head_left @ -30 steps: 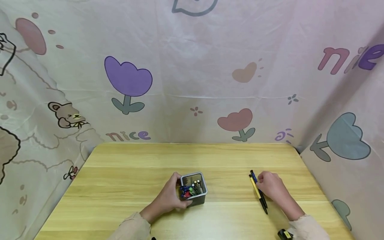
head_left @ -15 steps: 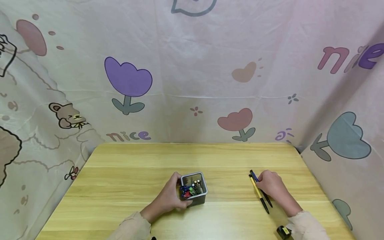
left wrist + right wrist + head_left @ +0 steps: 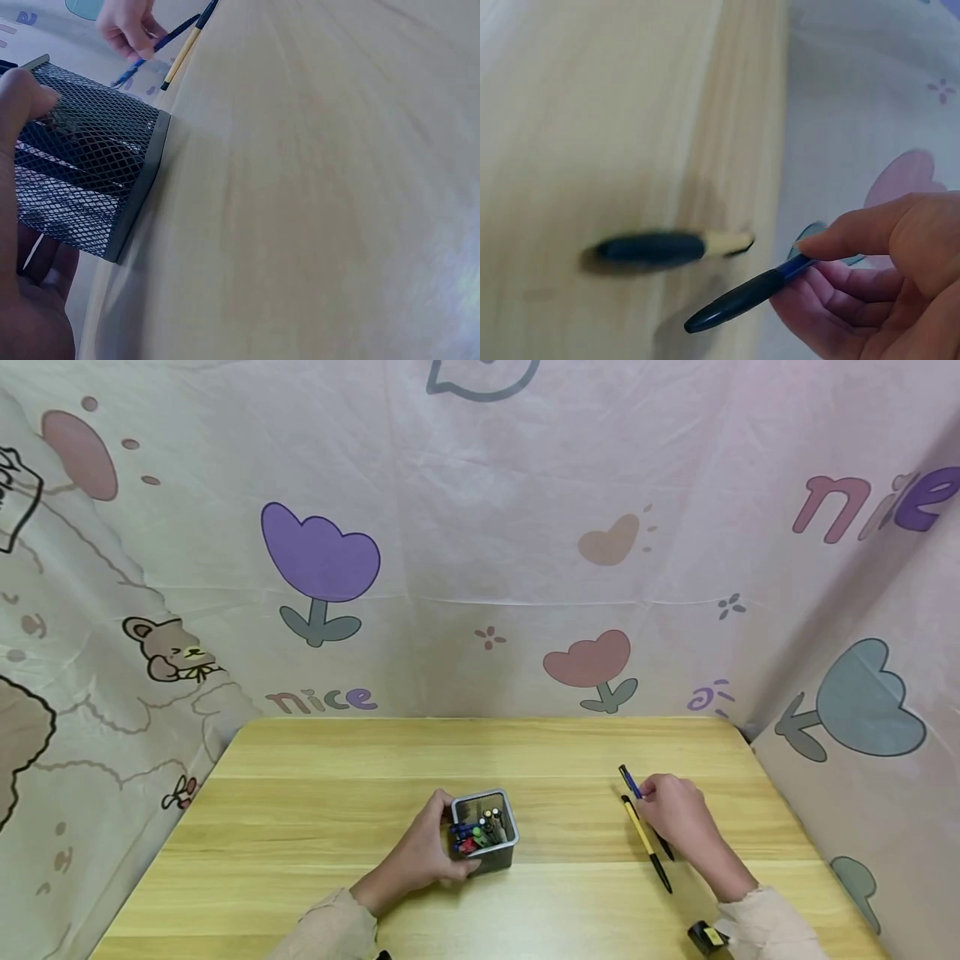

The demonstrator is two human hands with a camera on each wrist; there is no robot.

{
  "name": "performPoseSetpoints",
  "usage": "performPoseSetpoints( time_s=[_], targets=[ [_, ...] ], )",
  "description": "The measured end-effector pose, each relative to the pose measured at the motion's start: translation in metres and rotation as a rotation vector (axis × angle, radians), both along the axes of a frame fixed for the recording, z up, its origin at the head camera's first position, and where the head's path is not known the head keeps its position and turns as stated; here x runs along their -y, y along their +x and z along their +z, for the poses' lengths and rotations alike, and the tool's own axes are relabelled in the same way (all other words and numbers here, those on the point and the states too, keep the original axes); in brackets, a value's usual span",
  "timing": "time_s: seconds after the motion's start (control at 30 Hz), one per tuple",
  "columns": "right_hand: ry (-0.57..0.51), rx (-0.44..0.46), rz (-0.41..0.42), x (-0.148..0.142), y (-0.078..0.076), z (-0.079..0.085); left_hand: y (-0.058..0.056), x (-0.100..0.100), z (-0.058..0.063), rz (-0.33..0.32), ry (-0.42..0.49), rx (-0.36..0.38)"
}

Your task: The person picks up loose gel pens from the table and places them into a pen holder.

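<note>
My left hand (image 3: pixel 427 850) grips a square mesh pen holder (image 3: pixel 493 860), thumb on the near side and fingers behind. Several pens, some blue, one green and one red at the end, stand inside it. In the left wrist view the holder's dark mesh wall (image 3: pixel 90 150) shows between thumb and fingers. Over on the right, my right hand (image 3: pixel 678 814) pinches a blue pen with a black grip (image 3: pixel 742 296) between thumb and fingers, raised off the table. Beside it on the table lies a yellow pen with a black grip (image 3: pixel 643 835).
The wooden table (image 3: pixel 337 810) meets a printed cloth backdrop (image 3: pixel 465 527) at the back and both sides. A black object with a yellow label (image 3: pixel 707 937) sits by the right sleeve. A small dark item (image 3: pixel 384 955) shows beside the left sleeve.
My right hand has taken the blue pen up from beside the yellow pen and moved it slightly away from me. The left hand and pen holder have stayed in place.
</note>
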State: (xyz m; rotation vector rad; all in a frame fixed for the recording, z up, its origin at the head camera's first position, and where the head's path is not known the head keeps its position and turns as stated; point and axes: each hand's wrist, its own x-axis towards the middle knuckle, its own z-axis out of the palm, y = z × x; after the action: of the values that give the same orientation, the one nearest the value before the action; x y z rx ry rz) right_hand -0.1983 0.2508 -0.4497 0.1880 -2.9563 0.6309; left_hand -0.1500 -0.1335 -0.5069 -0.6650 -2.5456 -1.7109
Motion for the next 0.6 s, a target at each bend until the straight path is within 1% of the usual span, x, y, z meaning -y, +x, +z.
performPoseSetpoints(
  time_s=[0.1, 0.2, 0.43, 0.6],
  targets=[
    [-0.031, -0.071, 0.028, 0.012, 0.002, 0.010, 0.000, 0.000, 0.001, -0.002, 0.000, -0.002],
    [-0.088, -0.112, 0.047, 0.026, 0.004, 0.020, 0.000, 0.000, 0.001, -0.005, 0.004, 0.003],
    [-0.310, -0.060, 0.110, 0.061, 0.011, 0.040, 0.000, 0.000, 0.001, -0.011, 0.009, 0.002],
    [-0.407, -0.049, 0.183, 0.080, 0.014, 0.051, 0.000, 0.000, 0.001, -0.003, 0.007, 0.012]
  ],
)
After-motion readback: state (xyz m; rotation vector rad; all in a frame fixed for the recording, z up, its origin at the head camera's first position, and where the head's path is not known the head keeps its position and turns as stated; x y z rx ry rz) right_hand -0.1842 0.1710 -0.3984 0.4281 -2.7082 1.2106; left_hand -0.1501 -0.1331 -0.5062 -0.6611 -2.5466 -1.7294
